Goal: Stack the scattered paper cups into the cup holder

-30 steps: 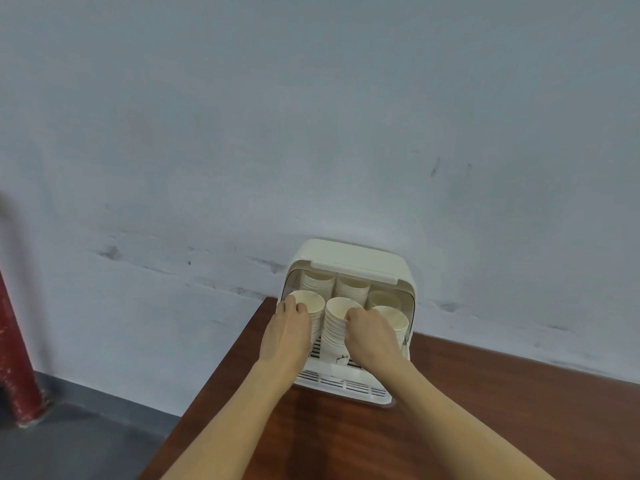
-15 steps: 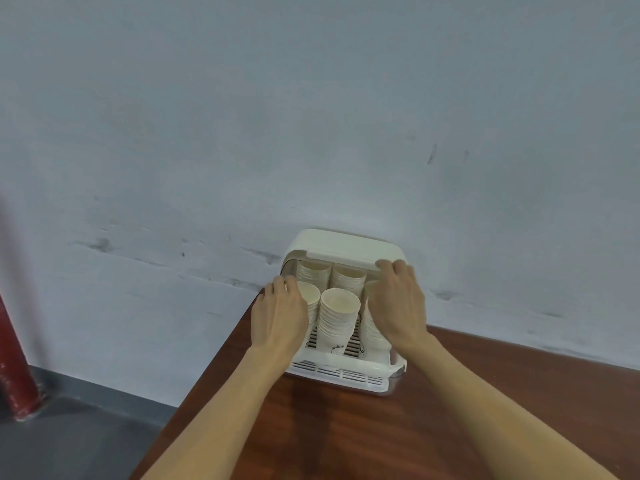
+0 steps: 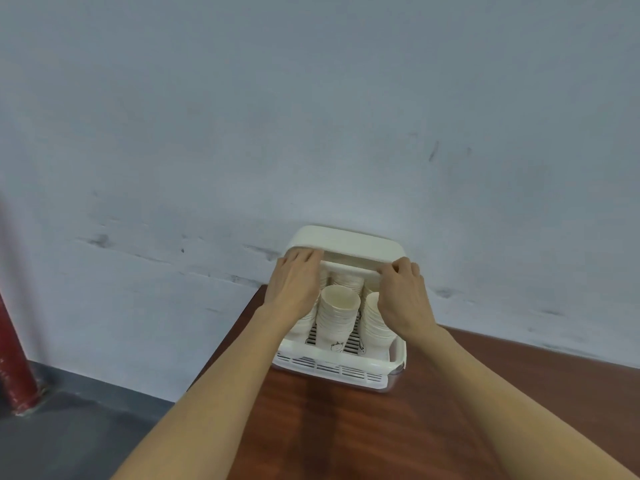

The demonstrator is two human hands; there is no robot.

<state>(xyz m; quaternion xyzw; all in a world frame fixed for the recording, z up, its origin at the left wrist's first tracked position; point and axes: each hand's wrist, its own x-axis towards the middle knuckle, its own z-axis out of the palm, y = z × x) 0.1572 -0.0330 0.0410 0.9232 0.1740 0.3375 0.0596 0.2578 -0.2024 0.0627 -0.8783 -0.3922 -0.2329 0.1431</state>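
Cup holder (image 3: 341,370) mouth blocked: both hands on lid (image 3: 346,242) edge, cup stacks (image 3: 337,315) filling interior; table (image 3: 346,427) in front free.

Both hands hide the side cup stacks (image 3: 375,320) and the lid's front edge (image 3: 349,266).

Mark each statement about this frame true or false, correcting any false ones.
1. Both hands are on the lid's front edge. True: the left hand and right hand grip the cream plastic cup holder's raised lid.
2. The holder is empty. False: it holds white paper cup stacks.
3. The holder sits on a grey floor. False: it rests on the reddish-brown wooden table.
4. Loose cups lie on the table. False: none are visible.
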